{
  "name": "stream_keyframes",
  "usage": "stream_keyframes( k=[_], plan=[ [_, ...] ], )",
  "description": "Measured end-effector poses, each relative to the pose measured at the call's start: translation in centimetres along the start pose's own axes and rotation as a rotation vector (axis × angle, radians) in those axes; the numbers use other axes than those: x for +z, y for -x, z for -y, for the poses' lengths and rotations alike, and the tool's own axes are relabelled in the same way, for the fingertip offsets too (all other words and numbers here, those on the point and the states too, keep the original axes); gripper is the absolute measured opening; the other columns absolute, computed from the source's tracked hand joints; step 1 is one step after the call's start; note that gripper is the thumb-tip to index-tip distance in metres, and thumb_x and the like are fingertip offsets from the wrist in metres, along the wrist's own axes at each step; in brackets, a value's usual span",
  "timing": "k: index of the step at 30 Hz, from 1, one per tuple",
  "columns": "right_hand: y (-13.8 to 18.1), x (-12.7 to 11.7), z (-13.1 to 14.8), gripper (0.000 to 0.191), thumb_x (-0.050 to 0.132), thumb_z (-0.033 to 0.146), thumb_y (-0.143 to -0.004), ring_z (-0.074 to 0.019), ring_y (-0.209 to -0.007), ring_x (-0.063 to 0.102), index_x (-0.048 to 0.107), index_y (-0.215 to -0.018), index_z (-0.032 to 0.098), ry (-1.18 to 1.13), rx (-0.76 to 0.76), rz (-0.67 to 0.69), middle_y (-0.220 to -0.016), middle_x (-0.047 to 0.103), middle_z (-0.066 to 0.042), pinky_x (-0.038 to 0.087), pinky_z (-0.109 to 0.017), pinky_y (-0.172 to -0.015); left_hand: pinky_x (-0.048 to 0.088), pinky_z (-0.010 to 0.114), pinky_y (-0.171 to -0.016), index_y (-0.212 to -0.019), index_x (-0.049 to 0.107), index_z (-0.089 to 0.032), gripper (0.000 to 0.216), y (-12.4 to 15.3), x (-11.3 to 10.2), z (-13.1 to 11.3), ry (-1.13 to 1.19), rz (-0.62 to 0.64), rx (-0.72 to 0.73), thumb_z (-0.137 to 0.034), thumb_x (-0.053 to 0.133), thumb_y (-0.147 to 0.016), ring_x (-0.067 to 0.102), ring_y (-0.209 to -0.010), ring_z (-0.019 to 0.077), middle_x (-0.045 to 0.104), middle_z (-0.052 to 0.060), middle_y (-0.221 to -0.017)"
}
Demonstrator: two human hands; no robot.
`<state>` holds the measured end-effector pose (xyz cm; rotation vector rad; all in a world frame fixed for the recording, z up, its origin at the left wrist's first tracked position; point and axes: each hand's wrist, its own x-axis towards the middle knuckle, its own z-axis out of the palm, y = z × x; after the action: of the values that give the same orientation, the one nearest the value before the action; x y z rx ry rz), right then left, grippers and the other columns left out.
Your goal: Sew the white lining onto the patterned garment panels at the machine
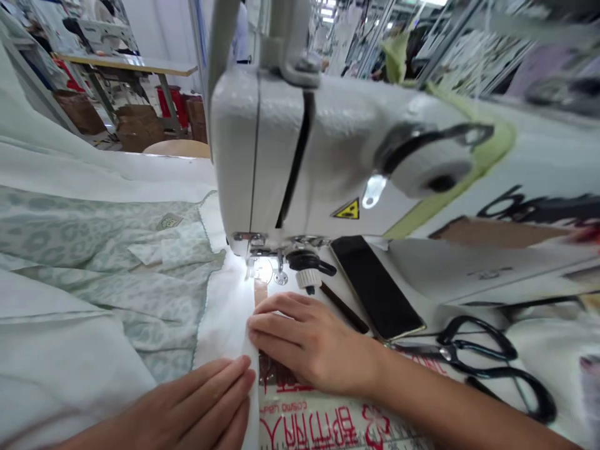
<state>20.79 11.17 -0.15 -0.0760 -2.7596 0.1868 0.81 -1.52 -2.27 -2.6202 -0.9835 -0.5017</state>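
Observation:
A white sewing machine (300,156) fills the middle of the view, its needle and presser foot (255,265) lit by a small lamp. White fabric (225,312) runs under the foot, with pale green patterned cloth (117,275) spread to its left. My left hand (187,406) lies flat on the white fabric near the bottom edge, fingers stretched out together. My right hand (304,340) rests just in front of the foot, fingers extended and pressing the fabric's right edge.
A black phone (375,287) lies right of the needle, and black scissors (492,365) lie further right. A printed sheet with red characters (319,425) covers the table under my right wrist. Tables and boxes (135,125) stand in the background.

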Motion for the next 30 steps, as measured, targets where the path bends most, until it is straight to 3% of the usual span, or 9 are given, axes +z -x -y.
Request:
stream_keyframes(
  k=[4, 8, 11, 14, 17, 21, 26, 30],
  plan=[
    [-0.6, -0.2, -0.2, 0.024, 0.039, 0.015, -0.094, -0.0204, -0.097, 0.052, 0.061, -0.103, 0.009, 0.174, 0.068, 0.028, -0.106, 0.062, -0.007, 0.045, -0.032, -0.080, 0.026, 0.031, -0.113, -0.109, 0.061, -0.015, 0.029, 0.1, 0.8, 2.4, 0.074, -0.039, 0.044, -0.011, 0.037, -0.093, 0.045, -0.122, 0.0172, 0.059, 0.002, -0.121],
    [-1.4, -0.2, -0.7, 0.026, 0.036, 0.014, -0.092, -0.0204, -0.088, 0.054, 0.061, -0.103, 0.013, 0.312, 0.186, 0.020, -0.098, 0.063, -0.007, 0.046, -0.033, -0.076, 0.030, 0.032, -0.112, -0.116, 0.058, -0.013, 0.036, -0.7, 1.7, 5.8, 0.105, -0.071, 0.110, -0.006, 0.032, -0.091, 0.043, -0.125, 0.0181, 0.055, 0.007, -0.127],
    [-1.7, 0.1, -1.5, 0.030, 0.033, 0.013, -0.093, -0.0158, -0.080, 0.054, 0.060, -0.105, 0.013, 0.290, 0.230, 0.017, -0.094, 0.063, -0.007, 0.046, -0.028, -0.071, 0.032, 0.030, -0.110, -0.108, 0.062, -0.011, 0.037, -1.9, 1.4, 7.8, 0.102, -0.108, 0.151, -0.001, 0.032, -0.089, 0.050, -0.119, 0.0171, 0.061, 0.008, -0.118],
    [-1.6, 0.6, -2.0, 0.032, 0.031, 0.016, -0.095, -0.0139, -0.078, 0.054, 0.062, -0.101, 0.012, 0.178, 0.221, -0.016, -0.090, 0.063, -0.006, 0.046, -0.026, -0.071, 0.040, 0.032, -0.105, -0.110, 0.061, -0.013, 0.034, -2.8, 0.4, 8.6, 0.101, -0.028, 0.255, -0.005, 0.035, -0.090, 0.054, -0.115, 0.0196, 0.063, 0.008, -0.115],
    [-1.1, 0.9, -2.0, 0.032, 0.032, 0.017, -0.095, -0.0156, -0.087, 0.053, 0.064, -0.101, 0.015, 0.138, 0.214, -0.119, -0.097, 0.062, -0.008, 0.045, -0.029, -0.079, 0.040, 0.037, -0.105, -0.113, 0.060, -0.013, 0.033, -2.8, -0.3, 8.0, 0.119, 0.041, 0.334, -0.011, 0.036, -0.091, 0.053, -0.116, 0.0225, 0.062, 0.010, -0.115],
    [-0.7, 0.8, -1.5, 0.035, 0.032, 0.016, -0.096, -0.0178, -0.094, 0.051, 0.067, -0.095, 0.019, 0.194, 0.251, -0.085, -0.098, 0.061, -0.006, 0.043, -0.032, -0.086, 0.027, 0.039, -0.114, -0.109, 0.061, -0.009, 0.033, -1.7, -0.6, 6.2, 0.153, 0.065, 0.316, -0.011, 0.033, -0.091, 0.047, -0.121, 0.0241, 0.061, 0.011, -0.116],
    [-0.7, 0.8, -1.2, 0.040, 0.025, 0.017, -0.098, -0.0161, -0.096, 0.051, 0.065, -0.097, 0.019, 0.231, 0.234, -0.088, -0.104, 0.061, -0.003, 0.042, -0.030, -0.090, 0.023, 0.041, -0.115, -0.121, 0.053, -0.009, 0.035, -0.5, -0.8, 3.7, 0.147, 0.159, 0.138, -0.008, 0.033, -0.092, 0.033, -0.132, 0.0256, 0.052, 0.011, -0.128],
    [-0.5, 1.1, -1.4, 0.035, 0.028, 0.016, -0.098, -0.0149, -0.096, 0.051, 0.063, -0.100, 0.018, 0.211, 0.197, -0.098, -0.108, 0.060, -0.003, 0.044, -0.029, -0.086, 0.026, 0.037, -0.114, -0.127, 0.047, -0.010, 0.043, 0.0, -1.4, 2.7, 0.233, 0.166, 0.004, -0.003, 0.030, -0.089, 0.031, -0.133, 0.0220, 0.046, 0.010, -0.135]
  ],
)
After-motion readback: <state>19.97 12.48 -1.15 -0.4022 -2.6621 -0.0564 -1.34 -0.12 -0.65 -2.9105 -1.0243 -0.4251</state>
